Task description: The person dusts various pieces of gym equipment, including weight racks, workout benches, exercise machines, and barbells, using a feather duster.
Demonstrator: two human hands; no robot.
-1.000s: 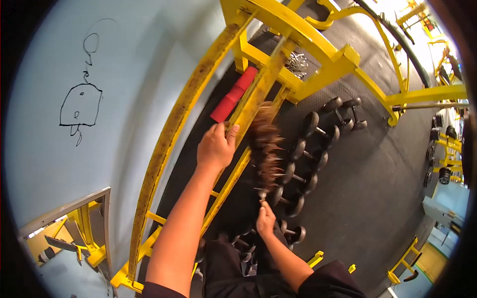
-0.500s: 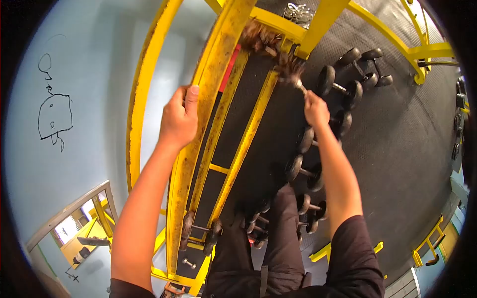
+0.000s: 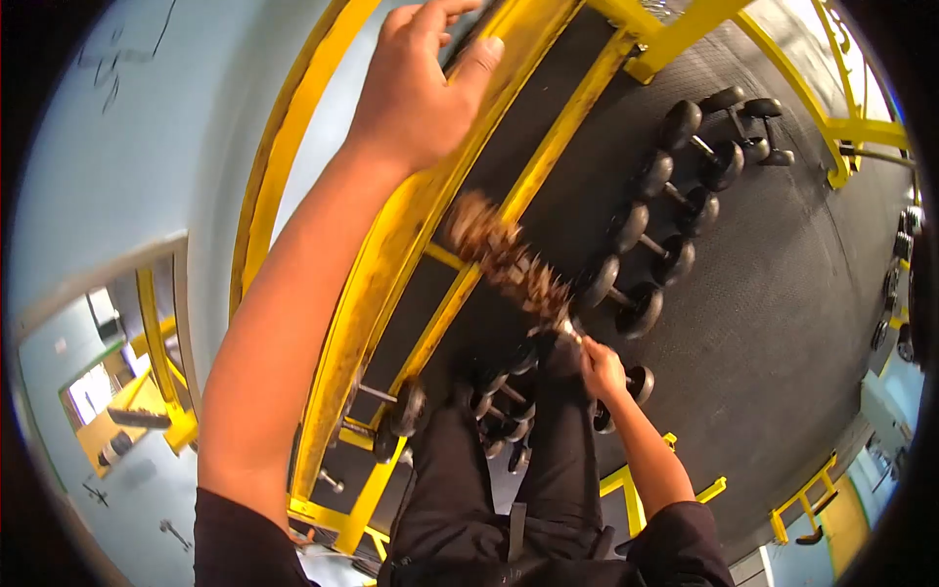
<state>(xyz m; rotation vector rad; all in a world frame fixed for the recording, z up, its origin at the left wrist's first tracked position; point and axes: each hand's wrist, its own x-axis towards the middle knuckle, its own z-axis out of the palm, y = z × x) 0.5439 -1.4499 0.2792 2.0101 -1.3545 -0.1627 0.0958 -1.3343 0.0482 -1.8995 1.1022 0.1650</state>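
My right hand [image 3: 603,372] is closed around the handle of a brown feather duster [image 3: 509,264]. The duster's feathers are blurred by motion and lie across the lower yellow bars of a rack [image 3: 469,284]. My left hand [image 3: 416,93] is higher up, at the scuffed yellow upper beam [image 3: 391,254]. Its thumb and fingers are apart, and it grips nothing that I can see. Several black dumbbells [image 3: 641,240] stand on the floor to the right of the rack, close to the duster's handle end.
Low on the rack sits a dumbbell [image 3: 406,406]. More dumbbells [image 3: 509,401] lie around my legs. A blue wall [image 3: 186,127] with black drawings and a framed mirror [image 3: 98,323] are on the left. Yellow gym frames [image 3: 812,489] stand on the dark floor [image 3: 773,284] at right.
The feather duster and my right hand have come down along the rack towards my legs. My left hand has gone from gripping the upper beam to a spot farther up, fingers now spread.
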